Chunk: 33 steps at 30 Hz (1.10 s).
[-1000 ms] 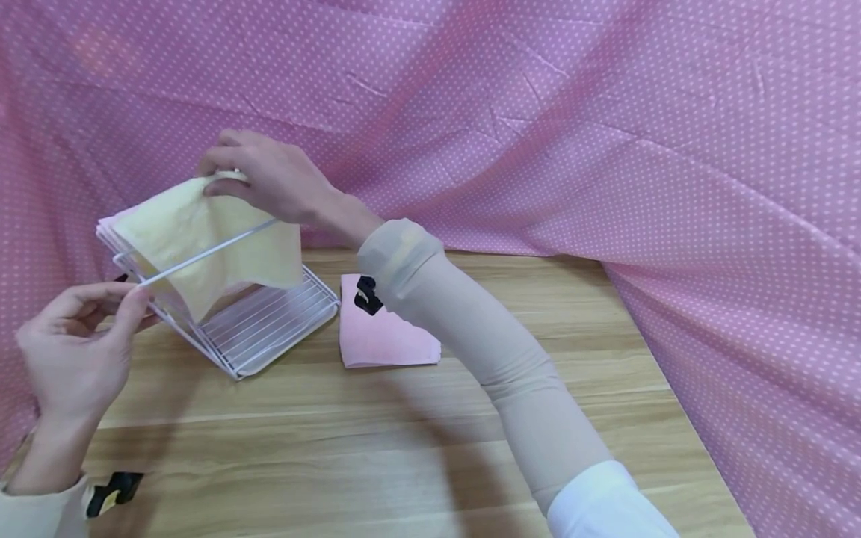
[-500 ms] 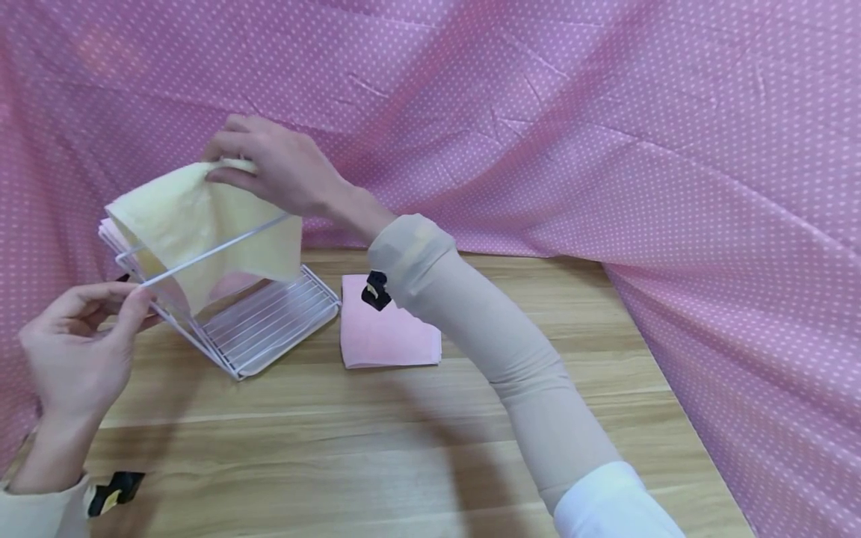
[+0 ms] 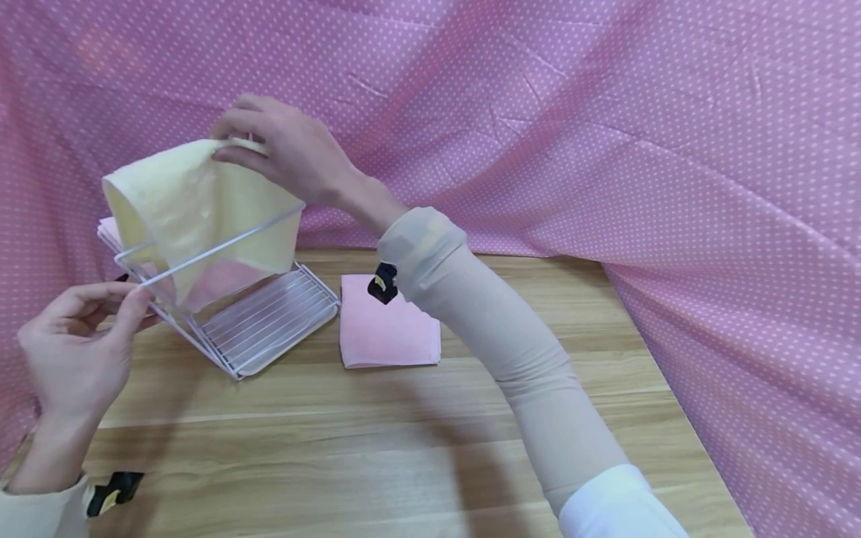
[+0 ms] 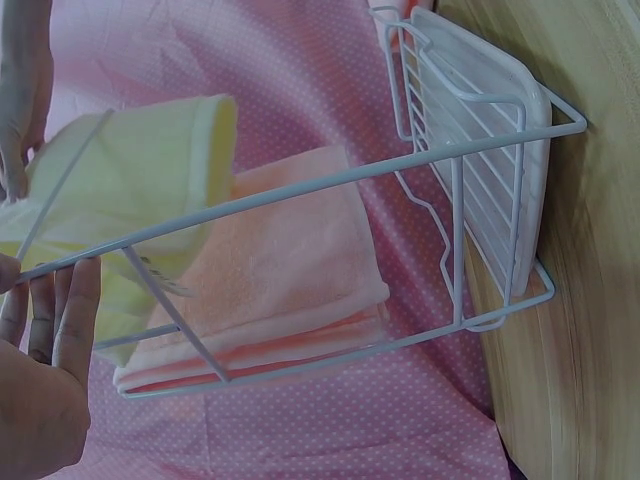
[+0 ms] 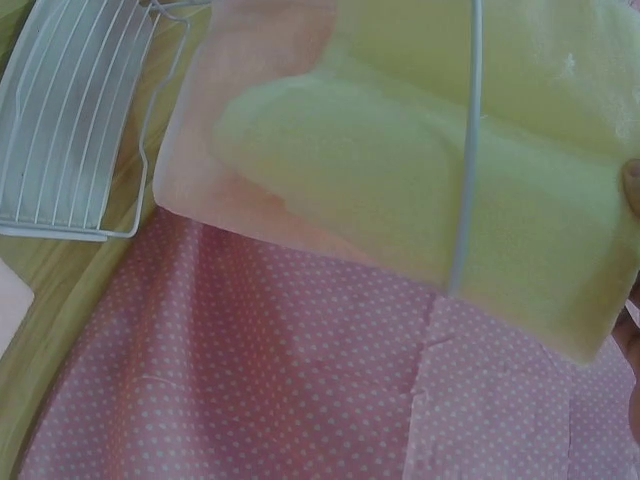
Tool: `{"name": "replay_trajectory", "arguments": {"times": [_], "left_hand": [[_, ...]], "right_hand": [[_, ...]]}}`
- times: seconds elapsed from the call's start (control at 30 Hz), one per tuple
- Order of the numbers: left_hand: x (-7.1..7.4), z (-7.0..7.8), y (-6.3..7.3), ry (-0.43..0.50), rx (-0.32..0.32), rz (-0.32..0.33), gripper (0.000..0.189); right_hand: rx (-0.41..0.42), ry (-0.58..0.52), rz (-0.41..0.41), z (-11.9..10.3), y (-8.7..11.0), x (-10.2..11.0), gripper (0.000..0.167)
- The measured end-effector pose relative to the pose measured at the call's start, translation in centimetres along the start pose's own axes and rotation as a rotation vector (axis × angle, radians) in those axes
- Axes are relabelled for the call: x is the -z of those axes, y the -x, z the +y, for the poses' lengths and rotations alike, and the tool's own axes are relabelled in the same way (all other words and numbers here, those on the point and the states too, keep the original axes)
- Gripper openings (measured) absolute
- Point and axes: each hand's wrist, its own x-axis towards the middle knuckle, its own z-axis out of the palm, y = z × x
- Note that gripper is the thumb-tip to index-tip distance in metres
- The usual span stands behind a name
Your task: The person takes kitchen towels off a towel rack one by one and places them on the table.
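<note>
Yellow cloth (image 3: 176, 196) hung from the right hand (image 3: 285, 146) at upper left, above the white wire rack (image 4: 300, 190).

A near bar (image 3: 218, 247) of that rack crossed in front of the cloth, and a beige sleeve (image 3: 471, 314) with a black clip (image 3: 383, 282) covered the upper right of a folded pink towel (image 3: 386, 332) at centre; polka-dot fabric (image 3: 511, 112) filled the background behind the wooden table (image 3: 336, 463). Counted, there were one yellow cloth, one rack, one tray (image 4: 538, 180) at the rack's base, one pink towel on the table, at least one peach-pink towel (image 4: 290, 250) on the rack (layers uncountable), and two hands: the right pinched the cloth's top between thumb and fingers, the left hand (image 3: 84, 344), at lower left, pinched the rack's end.
</note>
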Motion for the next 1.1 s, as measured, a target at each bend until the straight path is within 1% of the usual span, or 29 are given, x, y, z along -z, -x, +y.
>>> {"name": "replay_trajectory", "arguments": {"times": [0.2, 0.27, 0.4, 0.43, 0.63, 0.73, 0.9, 1.0, 1.1], "left_hand": [[0.1, -0.1, 0.0, -0.047, -0.001, -0.009, 0.012], [0.2, -0.2, 0.0, -0.007, 0.012, -0.011, 0.014], [0.2, -0.3, -0.1, 0.098, 0.036, 0.007, 0.013], [0.2, -0.3, -0.1, 0.098, 0.034, 0.006, 0.013], [0.1, -0.1, -0.1, 0.019, 0.001, -0.004, 0.010], [0.1, -0.2, -0.1, 0.054, 0.020, 0.007, 0.010], [0.2, -0.1, -0.2, 0.030, 0.038, -0.023, 0.017], [0.2, 0.1, -0.2, 0.001, 0.037, -0.044, 0.020], [0.1, 0.1, -0.2, 0.031, 0.044, -0.040, 0.020]], "right_hand": [[-0.010, -0.027, 0.048, 0.1, -0.2, 0.8, 0.029], [-0.008, -0.029, 0.059, 0.1, -0.3, 1.1, 0.029], [0.000, -0.034, 0.092, 0.1, -0.2, 1.6, 0.029], [0.007, -0.035, 0.104, 0.1, -0.2, 1.8, 0.029], [0.045, -0.042, 0.174, 0.4, 0.1, 2.7, 0.026], [0.042, -0.057, 0.188, 0.5, 0.1, 3.1, 0.026], [0.017, -0.068, 0.204, 0.7, 0.2, 3.9, 0.027], [0.032, -0.062, 0.225, 0.8, 0.5, 4.3, 0.026], [0.051, -0.067, 0.249, 0.9, 0.7, 4.7, 0.026]]}}
